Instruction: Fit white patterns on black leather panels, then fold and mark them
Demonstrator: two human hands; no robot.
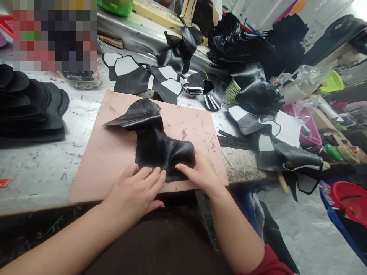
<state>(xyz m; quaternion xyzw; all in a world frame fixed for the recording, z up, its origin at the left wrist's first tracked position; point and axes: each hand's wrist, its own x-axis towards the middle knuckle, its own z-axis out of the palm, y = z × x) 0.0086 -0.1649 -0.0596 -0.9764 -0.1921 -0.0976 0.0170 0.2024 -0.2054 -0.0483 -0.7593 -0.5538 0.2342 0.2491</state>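
A black leather piece (pixel 155 137) cut to a curved shape lies on a pink work board (pixel 114 152) on the table. Its far end curls up into a point at the left. My left hand (pixel 134 193) lies flat with its fingertips pressing the near edge of the leather. My right hand (pixel 202 172) presses the same near edge from the right, fingers pointing left. Both hands rest on the piece rather than gripping it.
A stack of black soles (pixel 28 107) sits at the left. Black and white cut pieces (pixel 143 76) lie beyond the board, with heaps of black leather (pixel 252 49) at the back right. Pink baskets (pixel 304 122) and a red bowl (pixel 351 198) stand to the right.
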